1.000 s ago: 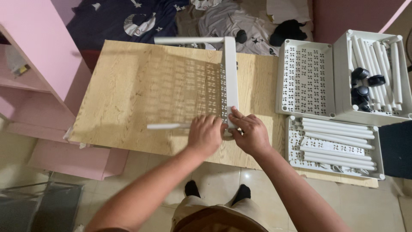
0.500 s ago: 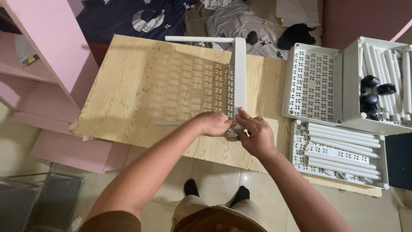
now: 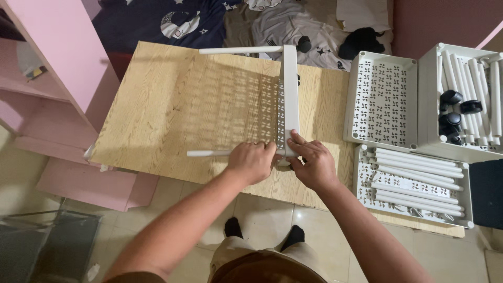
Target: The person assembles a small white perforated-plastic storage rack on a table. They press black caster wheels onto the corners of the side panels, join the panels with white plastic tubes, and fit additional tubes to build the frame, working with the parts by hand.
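A white perforated shelf tray stands on its edge on a light wooden board. Two white tubes stick out from it to the left: one at the far corner, one at the near corner. My left hand is closed around the near tube where it meets the tray's near corner. My right hand grips that same corner from the right, fingers on the tray's rim. The joint itself is hidden between my hands.
To the right lie a white perforated tray, a tray with several white tubes and a bin holding tubes and black caster wheels. A pink shelf unit stands left. Clothes lie beyond the board.
The view has shifted a little. My left hand has slid right along the near tube up to the tray's corner; my right hand stays on that corner.
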`<state>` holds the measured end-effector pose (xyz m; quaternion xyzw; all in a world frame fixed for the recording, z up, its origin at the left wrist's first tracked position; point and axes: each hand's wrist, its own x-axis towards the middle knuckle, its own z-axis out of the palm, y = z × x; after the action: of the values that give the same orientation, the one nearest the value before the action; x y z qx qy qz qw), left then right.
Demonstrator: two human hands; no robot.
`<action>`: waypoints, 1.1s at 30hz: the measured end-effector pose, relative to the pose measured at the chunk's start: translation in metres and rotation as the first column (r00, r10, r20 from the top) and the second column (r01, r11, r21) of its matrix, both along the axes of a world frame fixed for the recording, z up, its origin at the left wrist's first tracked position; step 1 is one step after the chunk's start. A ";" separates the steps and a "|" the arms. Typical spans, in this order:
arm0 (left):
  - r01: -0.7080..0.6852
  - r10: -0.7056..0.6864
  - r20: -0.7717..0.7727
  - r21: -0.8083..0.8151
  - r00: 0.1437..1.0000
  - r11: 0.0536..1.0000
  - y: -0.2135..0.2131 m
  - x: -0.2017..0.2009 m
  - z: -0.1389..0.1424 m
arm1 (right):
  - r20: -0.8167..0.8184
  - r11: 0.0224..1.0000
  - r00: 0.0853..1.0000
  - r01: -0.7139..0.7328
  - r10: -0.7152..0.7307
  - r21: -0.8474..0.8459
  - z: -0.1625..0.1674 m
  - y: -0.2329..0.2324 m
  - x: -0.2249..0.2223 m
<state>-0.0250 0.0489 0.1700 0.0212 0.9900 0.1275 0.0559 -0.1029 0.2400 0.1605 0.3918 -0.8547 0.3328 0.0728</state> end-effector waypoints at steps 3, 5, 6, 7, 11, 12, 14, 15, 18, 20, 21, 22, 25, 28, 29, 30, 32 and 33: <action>-0.039 -0.004 0.288 0.143 0.958 0.989 -0.009 -0.025 0.022 | -0.017 1.000 1.000 -0.020 0.020 0.008 -0.001 0.002 0.000; -0.011 -0.123 0.482 0.265 0.868 0.964 -0.017 -0.049 0.035 | -0.010 1.000 1.000 -0.010 0.010 0.018 -0.001 0.002 -0.001; -0.005 -0.192 0.562 0.330 0.804 0.944 -0.017 -0.053 0.037 | 0.009 1.000 1.000 0.009 -0.009 0.027 0.000 0.002 0.000; -0.048 -0.113 0.526 0.284 0.843 0.958 -0.016 -0.051 0.036 | 0.029 0.999 0.999 0.027 -0.028 0.034 0.000 0.002 0.000; -0.071 0.095 -0.202 0.124 0.975 0.990 0.003 -0.006 0.014 | 0.048 0.998 0.998 0.045 -0.046 0.032 0.002 0.000 0.001; -0.055 0.088 -0.507 0.079 0.858 0.995 0.007 0.004 0.007 | 0.042 0.999 0.998 0.044 -0.044 0.021 0.002 -0.001 0.001; -0.107 0.140 -0.483 0.094 0.865 0.990 0.011 0.009 -0.004 | 0.018 0.999 0.999 0.038 -0.038 -0.004 0.002 -0.001 0.000; -0.137 0.170 -0.461 0.104 0.871 0.985 0.011 0.013 -0.009 | 0.011 0.999 1.000 0.030 -0.029 -0.014 0.002 -0.001 0.000; -0.070 0.055 -0.442 -0.018 0.895 0.997 0.001 0.006 -0.015 | 0.035 1.000 0.999 0.025 -0.025 0.005 -0.001 0.000 0.003; -0.032 0.041 -0.322 0.033 0.946 0.999 -0.003 0.002 -0.016 | 0.067 0.999 0.997 0.042 -0.044 0.033 -0.002 0.000 0.003; -0.013 0.027 -0.270 0.052 0.962 0.999 -0.008 -0.005 -0.013 | 0.079 0.998 0.995 0.054 -0.058 0.040 -0.003 -0.001 0.003; -0.043 0.051 -0.108 0.079 0.993 0.996 -0.012 -0.013 -0.009 | 0.096 0.997 0.993 0.065 -0.069 0.049 -0.003 -0.002 0.002; -0.100 0.024 0.369 0.187 0.929 0.977 -0.019 -0.043 0.002 | 0.048 1.000 0.999 0.018 -0.019 0.017 -0.004 0.000 0.001; -0.134 -0.044 0.582 0.259 0.812 0.957 -0.024 -0.061 0.011 | 0.036 1.000 0.999 0.026 -0.026 0.008 -0.003 0.001 0.000; -0.166 0.015 0.576 0.211 0.817 0.963 -0.023 -0.059 0.012 | 0.027 1.000 0.999 0.022 -0.022 0.005 -0.003 0.001 -0.001; -0.200 0.074 0.569 0.162 0.819 0.966 -0.020 -0.054 0.012 | 0.019 1.000 1.000 0.018 -0.018 0.002 -0.002 0.001 -0.002; -0.082 0.082 0.007 0.125 0.997 0.989 -0.003 -0.024 0.005 | 0.047 0.999 0.998 0.031 -0.031 0.013 -0.002 0.001 -0.001; -0.037 0.059 -0.291 0.082 0.955 0.996 0.003 -0.011 0.002 | 0.075 0.999 0.996 0.040 -0.042 0.025 -0.001 0.001 -0.001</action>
<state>-0.0360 0.0524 0.1722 0.0178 0.9820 0.1619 -0.0953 -0.1040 0.2408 0.1593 0.3624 -0.8684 0.3357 0.0428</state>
